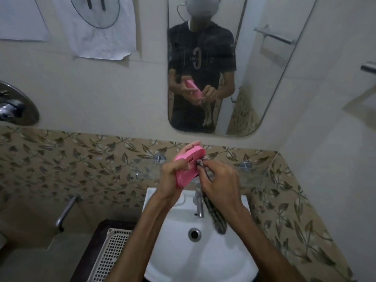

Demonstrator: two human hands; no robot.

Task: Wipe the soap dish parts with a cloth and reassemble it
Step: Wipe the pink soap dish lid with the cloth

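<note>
**Two hands wipe a pink soap dish above a white sink**

A person stands at a sink (203,259), seen from a head camera looking down. Both bare forearms reach forward and meet above the tap (199,202), at the sink's back edge.

The left hand (173,176) grips a pink dish (188,165), fingers curled round its far rim and thumb across its near side. The dish is tilted on edge, and a row of small holes shows in its side.

The right hand (219,182) is curled, its fingertips pinching a dark checked cloth (216,218) against the dish's right end. The rest of the cloth hangs down from the hand over the right side of the basin, beside the tap.

A mirror (262,74) on the wall reflects the person in a dark T-shirt with a large pale letter, perhaps "G", reversed; smaller lettering below it is too blurred to read. Sheets of paper (101,37) hang on the wall at upper left. A white lattice basket (110,255) sits left of the sink.
</note>
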